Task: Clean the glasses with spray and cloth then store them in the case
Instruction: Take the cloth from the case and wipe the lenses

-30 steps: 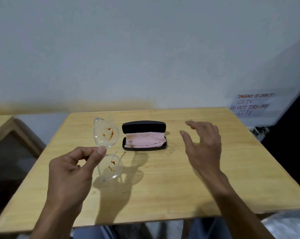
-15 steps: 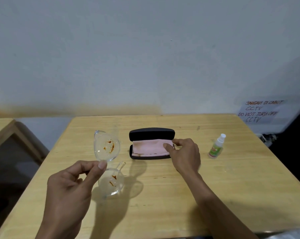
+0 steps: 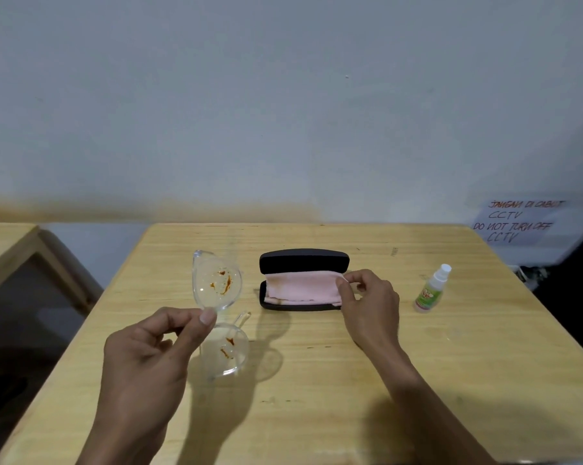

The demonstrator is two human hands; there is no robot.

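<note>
On the wooden table (image 3: 350, 380), a black case (image 3: 303, 260) lies open with its lid raised toward the wall, and a pink cloth (image 3: 300, 288) fills its tray. At the cloth's right end, the right hand (image 3: 367, 303) has its thumb and forefinger pinched closed on the upper corner of the fabric, the other fingers curled loosely behind. Left of the case, the left hand (image 3: 146, 357) holds clear glasses (image 3: 218, 290) above the table, thumb and forefinger closed on the frame between the two lenses, so that one lens stands above the fingertips and the other hangs below. Both lenses carry orange-brown smears. A small spray bottle (image 3: 431, 290) with a white nozzle and green label stands upright on the table, well to the right of the case and apart from the right hand.
</note>
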